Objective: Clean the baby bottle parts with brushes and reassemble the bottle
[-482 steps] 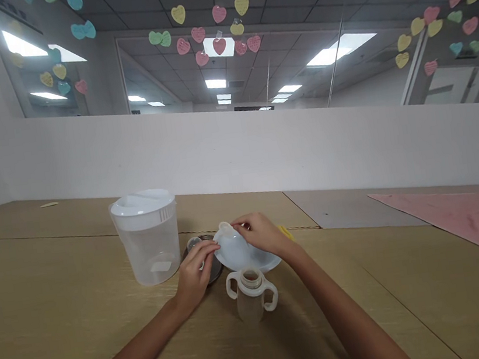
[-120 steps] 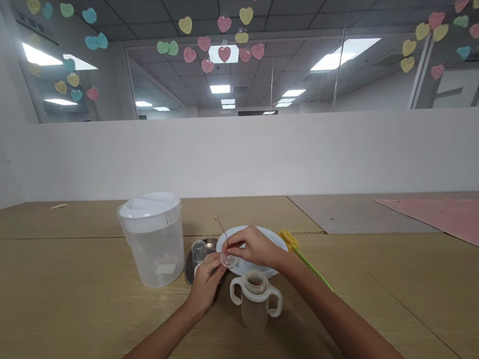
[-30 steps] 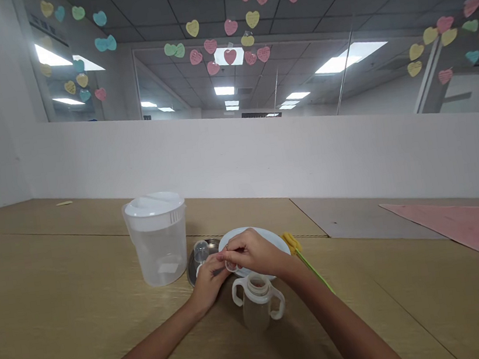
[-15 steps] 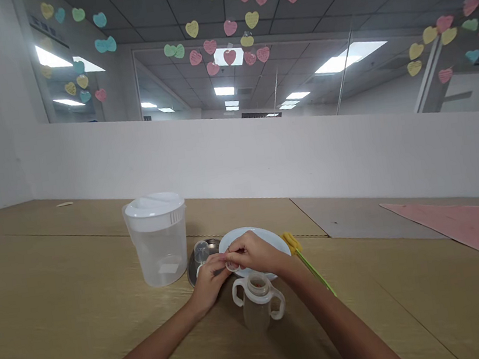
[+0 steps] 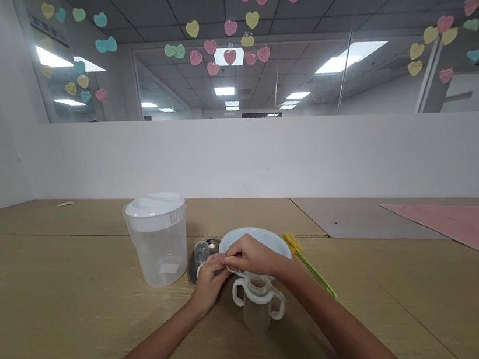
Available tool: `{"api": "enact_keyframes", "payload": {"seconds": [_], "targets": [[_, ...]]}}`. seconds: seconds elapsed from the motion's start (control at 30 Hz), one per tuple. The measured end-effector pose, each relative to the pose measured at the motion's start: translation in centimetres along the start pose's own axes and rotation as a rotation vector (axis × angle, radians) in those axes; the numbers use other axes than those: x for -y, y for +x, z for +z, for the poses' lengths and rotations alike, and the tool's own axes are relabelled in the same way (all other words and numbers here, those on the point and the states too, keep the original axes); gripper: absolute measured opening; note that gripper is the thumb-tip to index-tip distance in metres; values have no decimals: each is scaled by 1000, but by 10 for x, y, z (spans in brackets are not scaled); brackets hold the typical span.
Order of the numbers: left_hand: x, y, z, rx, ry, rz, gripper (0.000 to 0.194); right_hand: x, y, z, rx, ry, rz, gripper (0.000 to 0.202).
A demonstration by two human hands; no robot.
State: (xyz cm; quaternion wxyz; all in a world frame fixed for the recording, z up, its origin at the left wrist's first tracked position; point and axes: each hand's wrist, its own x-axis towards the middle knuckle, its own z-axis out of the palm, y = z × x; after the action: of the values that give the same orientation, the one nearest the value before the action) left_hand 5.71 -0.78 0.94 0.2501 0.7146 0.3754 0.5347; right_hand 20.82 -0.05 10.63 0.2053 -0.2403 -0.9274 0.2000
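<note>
My left hand [image 5: 211, 280] and my right hand [image 5: 249, 256] meet over the near-left edge of a white plate [image 5: 279, 241]. Both are closed, fingertips together on a small pale ring-shaped piece [image 5: 236, 272], mostly hidden by the fingers. Just in front of them an open baby bottle [image 5: 259, 312] with two white handles stands upright. Its mouth is uncovered. Left of the plate lies a round metal tray [image 5: 192, 273], with a clear dome-shaped cap [image 5: 202, 251] on it. My left hand partly covers that tray.
A clear pitcher [image 5: 163, 251] with a white lid stands at the left. To the right of the plate lies a yellow sponge brush [image 5: 292, 242] with a green handle. A pink sheet [image 5: 470, 225] covers the table's right side. Behind rises a white wall [image 5: 240, 156].
My right hand has dipped slightly and its fingers have shifted on the pale piece, which shows less now. The bottle, tray and pitcher have stayed put.
</note>
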Motion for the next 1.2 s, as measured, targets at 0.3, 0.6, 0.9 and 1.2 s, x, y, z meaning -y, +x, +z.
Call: {"api": "enact_keyframes", "payload": {"seconds": [0.3, 0.6, 0.9, 1.2], "targets": [[6, 0, -1, 28, 20, 22, 21, -9, 2, 3, 14, -15, 8, 31], [7, 0, -1, 4, 2, 1, 18, -11, 2, 5, 16, -72, 74, 34], [-3, 0, -2, 19, -11, 16, 21, 1, -4, -2, 62, 116, 99, 41], [3, 0, -1, 27, -14, 33, 25, 8, -5, -11, 26, 285, 82, 39]]}}
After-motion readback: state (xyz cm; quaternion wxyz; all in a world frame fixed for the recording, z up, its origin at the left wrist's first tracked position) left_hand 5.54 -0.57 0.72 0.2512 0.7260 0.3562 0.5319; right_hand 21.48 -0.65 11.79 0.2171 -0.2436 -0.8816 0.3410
